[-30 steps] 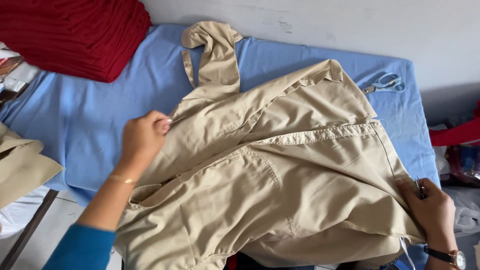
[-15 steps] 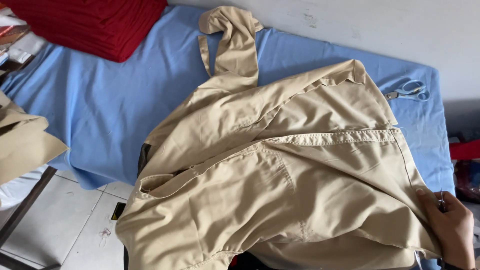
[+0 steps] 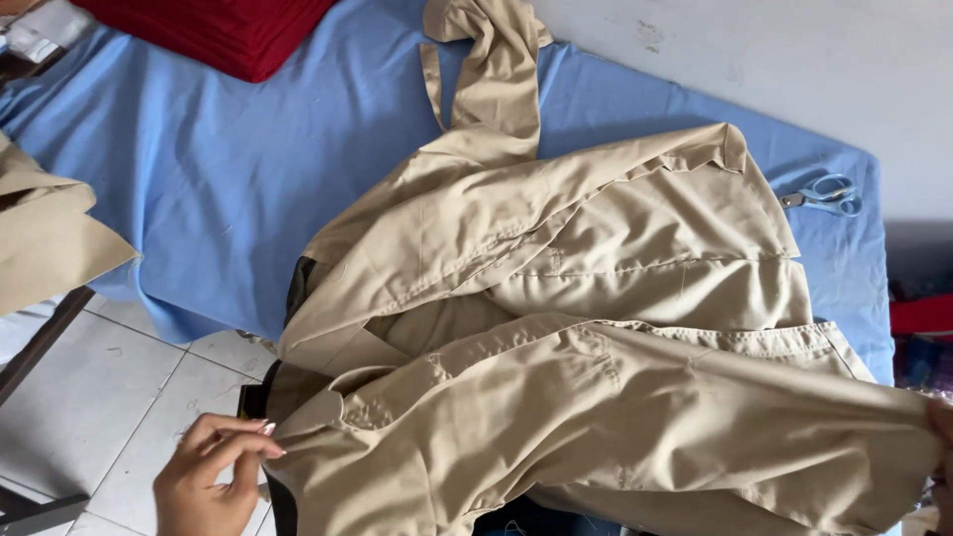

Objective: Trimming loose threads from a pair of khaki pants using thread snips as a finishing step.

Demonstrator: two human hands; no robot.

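head view: a beige garment [image 3: 596,328] lies spread across a table covered in blue cloth [image 3: 248,189], its near layer pulled taut from left to right and hanging past the table's front edge. the left hand [image 3: 208,476] is low at the frame's bottom, over the tiled floor [image 3: 109,397], fingertips [image 3: 263,437] pinched together on the garment's left corner (thumb and forefingers closed on the fabric edge). the right hand [image 3: 941,447] barely shows at the right border, touching the garment's far right end; whether its fingers are closed on the cloth i cannot tell. pale blue scissors [image 3: 822,195] rest on the blue cloth near the wall, apart from the garment. a red fabric pile [image 3: 213,30] sits at the top left.
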